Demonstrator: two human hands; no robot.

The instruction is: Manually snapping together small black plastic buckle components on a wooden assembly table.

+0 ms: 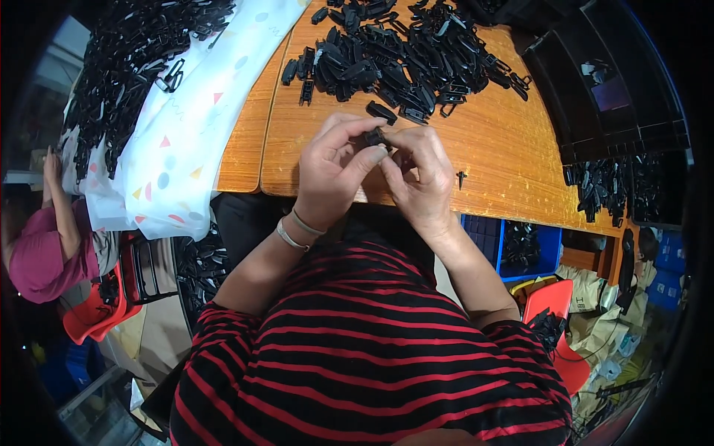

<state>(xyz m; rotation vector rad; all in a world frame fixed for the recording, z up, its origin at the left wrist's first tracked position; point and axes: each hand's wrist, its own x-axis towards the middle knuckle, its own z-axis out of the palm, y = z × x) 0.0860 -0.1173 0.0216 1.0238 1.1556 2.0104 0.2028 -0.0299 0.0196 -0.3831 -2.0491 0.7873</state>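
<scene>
One part (374, 137) is fingertip-pinched by left hand (329, 165) and right hand (425, 175), likely for control, pile (387, 67) near for reach.

A white, triangle-printed sheet (190, 141) is draping at left, a magenta-shirted person (43, 253) is extending an arm (65, 219), crumpled brown paper bags (584, 288) are lying at right

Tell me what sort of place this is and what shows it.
Probably a small workshop: black plastic parts lie heaped on the wooden table, another dark heap covers part of the patterned white cloth, and more dark pieces sit in a blue crate.
</scene>
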